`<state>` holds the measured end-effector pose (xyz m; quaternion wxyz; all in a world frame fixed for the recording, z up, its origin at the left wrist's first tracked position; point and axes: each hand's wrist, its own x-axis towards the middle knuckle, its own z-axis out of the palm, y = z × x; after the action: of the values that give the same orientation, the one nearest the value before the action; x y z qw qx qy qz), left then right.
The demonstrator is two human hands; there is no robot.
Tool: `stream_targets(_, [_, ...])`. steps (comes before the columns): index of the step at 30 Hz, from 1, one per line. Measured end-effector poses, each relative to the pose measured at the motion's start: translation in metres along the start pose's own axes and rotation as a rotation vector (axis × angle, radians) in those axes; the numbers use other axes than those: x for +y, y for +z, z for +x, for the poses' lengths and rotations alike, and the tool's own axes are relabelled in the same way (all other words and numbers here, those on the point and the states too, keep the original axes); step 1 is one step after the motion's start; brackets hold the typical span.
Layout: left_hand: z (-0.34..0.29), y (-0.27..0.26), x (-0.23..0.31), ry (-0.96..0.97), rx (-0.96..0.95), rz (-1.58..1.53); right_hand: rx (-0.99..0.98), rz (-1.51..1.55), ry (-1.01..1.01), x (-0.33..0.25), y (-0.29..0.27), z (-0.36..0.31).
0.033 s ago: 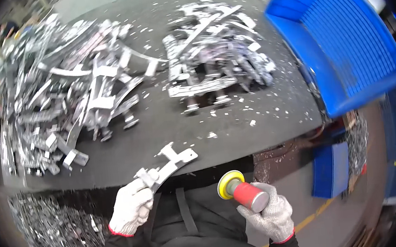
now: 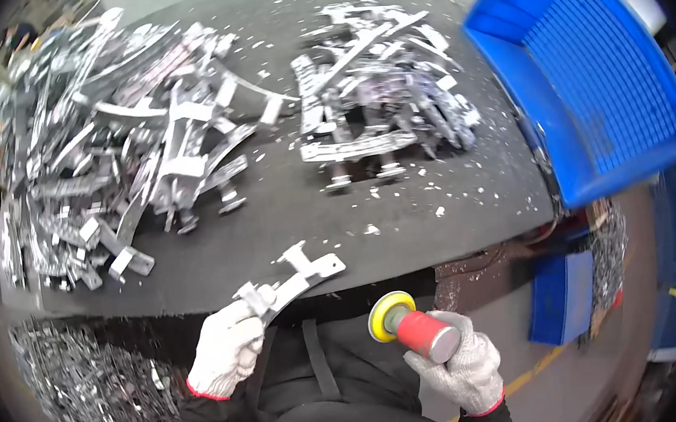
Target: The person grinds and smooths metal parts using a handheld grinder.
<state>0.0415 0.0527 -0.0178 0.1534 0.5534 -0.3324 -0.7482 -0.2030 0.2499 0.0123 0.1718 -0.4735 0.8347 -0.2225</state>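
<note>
My left hand [image 2: 227, 351], in a white knit glove with a red cuff, is closed on one end of a curved silvery metal bracket [image 2: 306, 280]. The bracket has short flanged posts standing off it, and its free end lies over the table's near edge. In my gloved right hand [image 2: 468, 370] is a small handheld disc sander with a red body [image 2: 427, 336] and a round yellow pad [image 2: 391, 316]. The pad points up and left, apart from the bracket. My fingers partly hide the sander's far side.
On the dark table [image 2: 272, 210] lie a large tangled heap of metal brackets [image 2: 124, 134] at left and a smaller stack [image 2: 379, 91] at centre. A blue plastic bin [image 2: 587, 69] stands tilted at right. Below are a blue box [image 2: 561, 299] and more metal parts [image 2: 98, 401].
The view has shifted slightly, so the table and heaps sit a little farther right. Both hands keep their holds, and the sander has barely moved.
</note>
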Motion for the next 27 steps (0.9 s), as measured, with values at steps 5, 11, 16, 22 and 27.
stream_targets(5, [0.009, -0.023, -0.011, -0.02, -0.081, -0.124, -0.146, -0.089, -0.365, -0.056, -0.004, 0.042])
stream_targets(11, [0.011, -0.033, -0.021, -0.046, -0.074, -0.211, -0.234, -0.246, -0.504, -0.119, 0.008, 0.103])
stream_targets(16, [0.014, -0.03, -0.023, -0.104, -0.116, -0.241, -0.373, -0.333, -0.397, -0.124, -0.001, 0.104])
stream_targets(22, [0.014, -0.033, -0.019, -0.133, -0.111, -0.246, -0.413, -0.301, -0.414, -0.128, 0.004, 0.11])
stream_targets(27, [0.018, -0.031, -0.024, -0.125, -0.095, -0.244, -0.386, -0.331, -0.406, -0.123, 0.004, 0.112])
